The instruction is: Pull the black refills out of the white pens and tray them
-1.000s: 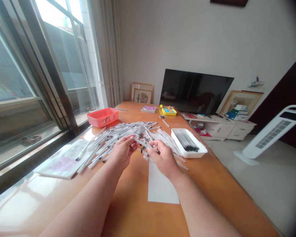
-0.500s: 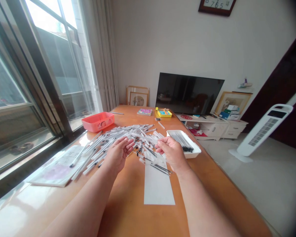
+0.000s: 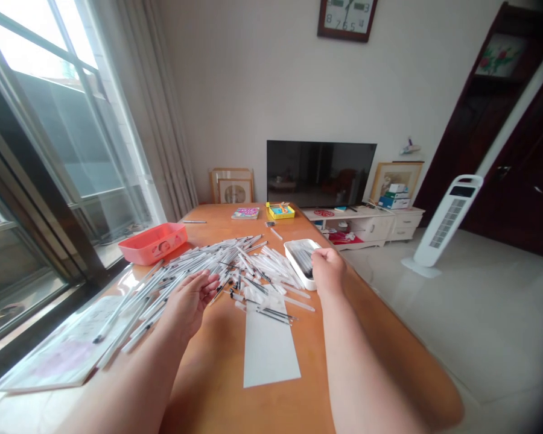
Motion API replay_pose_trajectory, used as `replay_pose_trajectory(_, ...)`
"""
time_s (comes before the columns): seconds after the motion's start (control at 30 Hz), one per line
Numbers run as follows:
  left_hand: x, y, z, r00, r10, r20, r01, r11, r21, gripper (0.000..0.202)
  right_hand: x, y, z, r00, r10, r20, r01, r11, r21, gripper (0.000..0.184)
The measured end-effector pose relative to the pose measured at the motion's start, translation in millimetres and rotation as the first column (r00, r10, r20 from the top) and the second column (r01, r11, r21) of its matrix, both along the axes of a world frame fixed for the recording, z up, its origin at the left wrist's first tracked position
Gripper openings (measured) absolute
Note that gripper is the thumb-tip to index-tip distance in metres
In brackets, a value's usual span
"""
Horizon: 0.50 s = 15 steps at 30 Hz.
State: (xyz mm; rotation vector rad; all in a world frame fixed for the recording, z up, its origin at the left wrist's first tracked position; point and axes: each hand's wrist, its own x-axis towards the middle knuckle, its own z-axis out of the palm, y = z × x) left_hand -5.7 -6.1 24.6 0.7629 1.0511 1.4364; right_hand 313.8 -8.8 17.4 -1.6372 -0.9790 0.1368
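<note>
A big heap of clear pen barrels (image 3: 199, 265) covers the middle of the orange table (image 3: 271, 410). My left hand (image 3: 190, 298) hovers palm-up at the heap's near edge, fingers loosely curled and apart, holding nothing I can see. My right hand (image 3: 328, 269) is over the white tray (image 3: 295, 260) of dark refills, fingers bent down into it; what they pinch is hidden. A few refills (image 3: 271, 312) lie on a white paper sheet (image 3: 269, 346) between my arms.
A red basket (image 3: 154, 242) stands at the table's left by the window. Printed sheets (image 3: 67, 352) lie near left. A small book (image 3: 245, 213) and yellow box (image 3: 280, 210) sit at the far end. Beyond are a TV (image 3: 320, 173), cabinet and white tower fan (image 3: 441, 226).
My hands parted from the middle of the heap. The right hand moved right to the refill tray; the left opened and dropped back. The view swung up and to the right.
</note>
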Motion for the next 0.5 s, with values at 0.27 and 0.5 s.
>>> replay_pose_trajectory(0.27, -1, 3, -3.1, 1.0, -0.013, -0.028, 0.012, 1.0, -0.011, 0.023, -16, -10, 19.8, 0.998, -0.028, 0.053, 0.039, 0.971, -0.237, 0.019)
replay_pose_trajectory(0.5, 1, 0, -0.5, 0.998, -0.024, -0.056, 0.023, 1.0, -0.017, 0.025, -22, -10, 17.9, 0.984, 0.008, 0.177, 0.053, 0.94, -0.336, 0.017)
